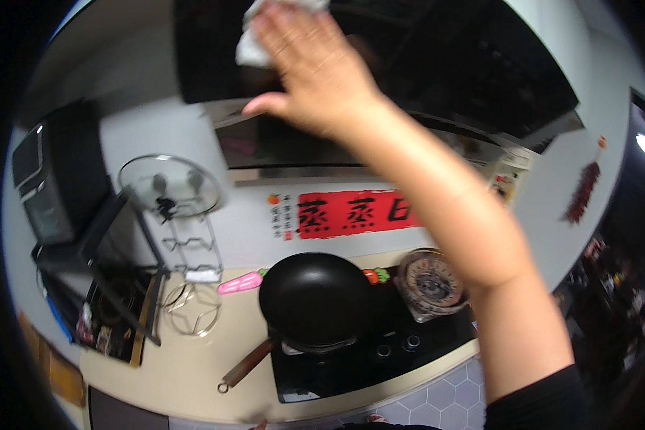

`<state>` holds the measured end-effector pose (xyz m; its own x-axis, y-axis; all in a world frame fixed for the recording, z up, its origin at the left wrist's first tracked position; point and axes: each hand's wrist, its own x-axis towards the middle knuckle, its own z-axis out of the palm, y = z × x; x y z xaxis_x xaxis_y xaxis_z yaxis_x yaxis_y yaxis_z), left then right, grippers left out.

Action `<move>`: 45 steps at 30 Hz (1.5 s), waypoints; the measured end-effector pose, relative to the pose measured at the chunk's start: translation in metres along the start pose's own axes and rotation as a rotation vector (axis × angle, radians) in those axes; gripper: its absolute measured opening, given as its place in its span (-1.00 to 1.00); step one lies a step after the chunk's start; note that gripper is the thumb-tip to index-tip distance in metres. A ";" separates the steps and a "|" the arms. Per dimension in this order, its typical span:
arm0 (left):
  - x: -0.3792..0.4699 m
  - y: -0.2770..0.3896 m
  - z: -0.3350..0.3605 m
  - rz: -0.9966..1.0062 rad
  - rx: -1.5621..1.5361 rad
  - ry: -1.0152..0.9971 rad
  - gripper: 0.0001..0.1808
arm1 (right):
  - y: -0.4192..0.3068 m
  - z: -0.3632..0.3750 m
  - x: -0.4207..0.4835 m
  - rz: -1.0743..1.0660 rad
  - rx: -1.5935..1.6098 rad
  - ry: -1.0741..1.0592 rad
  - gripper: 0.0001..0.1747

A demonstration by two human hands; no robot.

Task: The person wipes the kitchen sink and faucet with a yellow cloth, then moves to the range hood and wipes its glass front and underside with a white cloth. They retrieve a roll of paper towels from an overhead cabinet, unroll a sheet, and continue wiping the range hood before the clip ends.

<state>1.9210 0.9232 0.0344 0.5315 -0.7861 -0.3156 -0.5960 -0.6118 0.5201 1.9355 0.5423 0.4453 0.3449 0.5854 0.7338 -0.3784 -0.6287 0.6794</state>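
Note:
My right hand (320, 80) reaches up across the view, its palm flat on a crumpled white cloth or tissue (252, 52) against the glossy black front panel of a range hood (451, 59). The fingers lie over the cloth and the thumb sticks out to the left. Below, a black wok (314, 301) with a wooden handle rests on the left burner of a black glass gas hob (328, 379). A small bit of skin at the bottom edge may be a fingertip of my left hand (260, 425); what that hand does is hidden.
Left on the beige counter (193, 371) are a star-shaped wire trivet (192, 310) and a black rack (102, 236) bearing a dark appliance (59, 177). A glass lid (169, 185) hangs on a wall rack. The right burner (430, 282) has a foil-like liner. Dried chillies (583, 193) hang right.

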 end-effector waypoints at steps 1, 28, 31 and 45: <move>0.004 0.005 -0.002 0.032 0.027 -0.028 -0.22 | -0.004 0.006 -0.013 0.069 -0.004 -0.175 0.10; -0.012 0.023 0.001 -0.141 0.135 0.041 -0.32 | 0.089 -0.030 -0.215 0.852 -0.133 -0.060 0.07; -0.016 0.028 0.005 -0.217 0.088 -0.059 -0.28 | 0.071 -0.023 -0.192 0.830 -0.039 -0.043 0.07; 0.010 0.071 -0.009 -0.124 0.170 -0.106 -0.29 | 0.122 -0.054 -0.189 0.638 -0.184 -0.025 0.08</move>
<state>1.8892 0.8723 0.0752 0.5462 -0.7035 -0.4547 -0.6276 -0.7032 0.3341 1.7774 0.3826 0.3891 0.0238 0.1142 0.9932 -0.6548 -0.7489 0.1019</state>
